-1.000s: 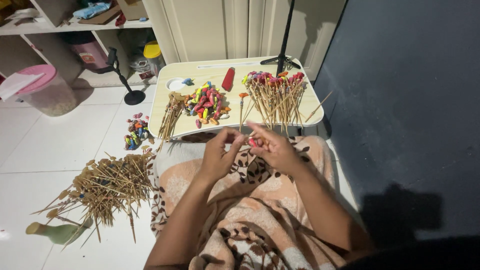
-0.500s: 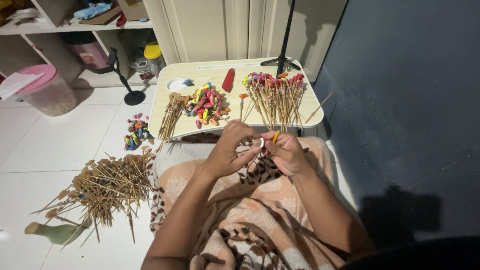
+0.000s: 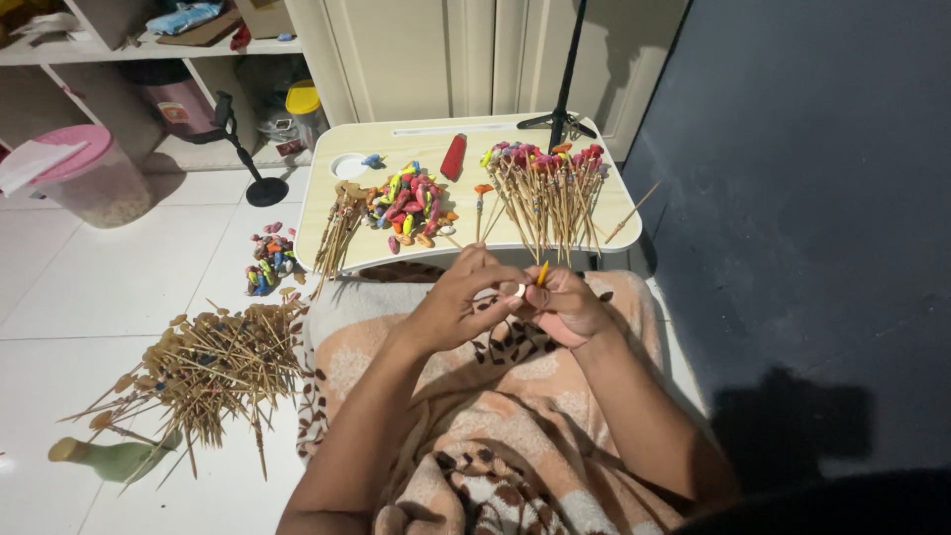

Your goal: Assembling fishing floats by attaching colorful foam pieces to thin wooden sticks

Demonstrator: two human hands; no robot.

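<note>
Pinched between both hands, left hand (image 3: 464, 297) and right hand (image 3: 567, 305), an orange piece (image 3: 542, 272) sits above the lap before the tray (image 3: 416, 139), where capped sticks (image 3: 545, 193) lie finished and bare sticks (image 3: 198, 362) remain on the floor.

A cream lap desk (image 3: 416, 139) carries a red tube (image 3: 454, 158) near its far edge, many-coloured beads (image 3: 411, 205) and tan sticks (image 3: 545, 198). The blanket (image 3: 515, 436) is peach with brown leaves. The hands (image 3: 515, 302) pinch an orange bead (image 3: 542, 273).
</note>
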